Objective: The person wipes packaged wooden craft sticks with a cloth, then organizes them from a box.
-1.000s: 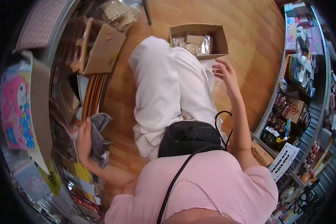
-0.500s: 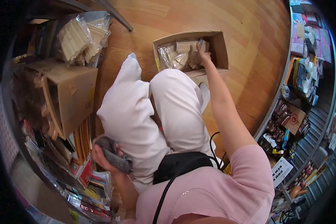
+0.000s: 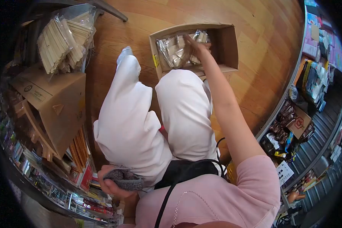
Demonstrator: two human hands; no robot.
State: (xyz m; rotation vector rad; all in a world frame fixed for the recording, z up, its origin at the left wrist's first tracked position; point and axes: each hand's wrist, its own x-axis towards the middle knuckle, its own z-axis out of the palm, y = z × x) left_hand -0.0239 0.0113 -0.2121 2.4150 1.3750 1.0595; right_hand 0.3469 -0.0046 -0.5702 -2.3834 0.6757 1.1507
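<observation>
My left hand is closed around a fuzzy grey cloth, low beside my left thigh. My right hand reaches into an open cardboard box on the floor in front of my knees. Its visible fingers are apart and lie over clear plastic packets of flat, pale wooden pieces; the fingertips are partly lost among them. The packets fill the left and middle of the box.
At the left, a bag of wooden sticks lies above a larger cardboard box. Packed goods line the left side, and a metal shelf with packets curves along the right. A dark furniture leg juts in at the top.
My right hand has shifted left across the packets, away from the box's right part. My left hand has turned and lowered, still holding the grey cloth. The view has shifted slightly.
</observation>
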